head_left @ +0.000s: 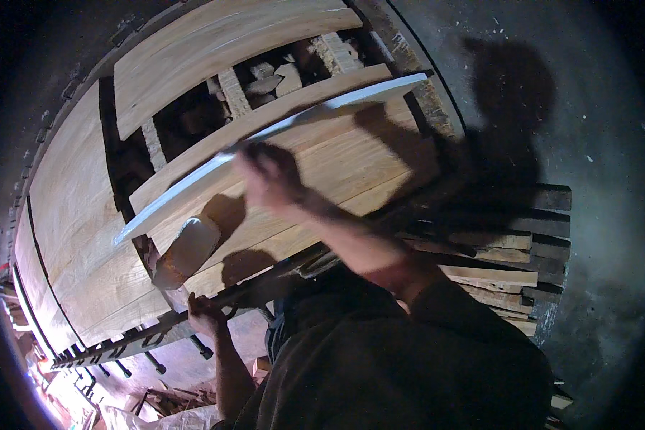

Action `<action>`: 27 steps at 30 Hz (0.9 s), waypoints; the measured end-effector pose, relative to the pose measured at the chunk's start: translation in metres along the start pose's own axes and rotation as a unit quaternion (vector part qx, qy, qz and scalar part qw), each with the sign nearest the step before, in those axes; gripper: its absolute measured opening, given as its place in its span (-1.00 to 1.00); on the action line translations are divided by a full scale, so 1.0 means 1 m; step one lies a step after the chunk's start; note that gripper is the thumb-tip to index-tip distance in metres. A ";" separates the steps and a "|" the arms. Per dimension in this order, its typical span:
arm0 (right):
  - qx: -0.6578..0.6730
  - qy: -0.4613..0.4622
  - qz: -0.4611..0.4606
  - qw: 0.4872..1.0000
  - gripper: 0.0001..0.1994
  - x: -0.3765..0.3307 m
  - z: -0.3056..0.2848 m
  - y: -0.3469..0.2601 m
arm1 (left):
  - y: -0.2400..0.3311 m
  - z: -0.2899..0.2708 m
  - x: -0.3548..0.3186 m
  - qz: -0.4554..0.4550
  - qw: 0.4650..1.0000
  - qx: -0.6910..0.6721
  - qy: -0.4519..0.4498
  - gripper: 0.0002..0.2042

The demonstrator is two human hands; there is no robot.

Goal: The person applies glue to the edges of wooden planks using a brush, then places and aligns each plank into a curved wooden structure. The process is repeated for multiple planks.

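spanning wood planks (86,215), dusty concrete floor (595,143), dim room

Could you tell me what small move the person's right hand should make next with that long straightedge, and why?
Probably press the long straightedge flat and hold it. The right hand grips it mid-length, and it lies aslant across the glued-up wooden boards while the left hand holds the bar clamp at the near edge.

A grey concrete floor (552,107) fills the right side, speckled with small pale chips and crossed by a dark shadow. Near right, a stack of short wooden offcuts (509,265) lies in uneven layers. The light is hard and comes from one side (the edges fade into darkness).
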State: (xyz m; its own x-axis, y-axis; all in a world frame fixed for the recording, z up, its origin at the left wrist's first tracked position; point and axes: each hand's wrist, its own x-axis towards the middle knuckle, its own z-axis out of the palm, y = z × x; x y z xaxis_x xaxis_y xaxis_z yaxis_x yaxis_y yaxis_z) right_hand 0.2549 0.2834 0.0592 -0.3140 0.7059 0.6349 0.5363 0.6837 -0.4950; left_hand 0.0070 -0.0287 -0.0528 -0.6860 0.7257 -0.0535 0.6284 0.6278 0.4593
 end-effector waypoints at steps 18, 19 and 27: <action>-0.363 -0.011 0.103 0.926 -0.87 0.003 -0.098 0.111 | 0.009 0.002 -0.009 -0.111 0.976 -0.187 -0.013 -0.57; -0.324 -0.043 0.126 0.937 -0.88 0.003 -0.074 0.092 | 0.005 0.001 -0.007 -0.116 0.976 -0.185 -0.011 -0.60; 0.014 -0.129 0.086 0.988 -0.92 0.040 0.106 -0.114 | 0.020 -0.030 -0.004 -0.028 0.998 -0.061 -0.001 -0.61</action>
State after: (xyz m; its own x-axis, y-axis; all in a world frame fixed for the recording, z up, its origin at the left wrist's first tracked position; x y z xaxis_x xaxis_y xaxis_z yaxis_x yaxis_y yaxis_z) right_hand 0.0983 0.2532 0.0786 -0.4106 0.8337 0.3692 0.5782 0.5511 -0.6016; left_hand 0.0110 -0.0275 -0.0170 -0.7174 0.6916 -0.0837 0.5404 0.6284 0.5595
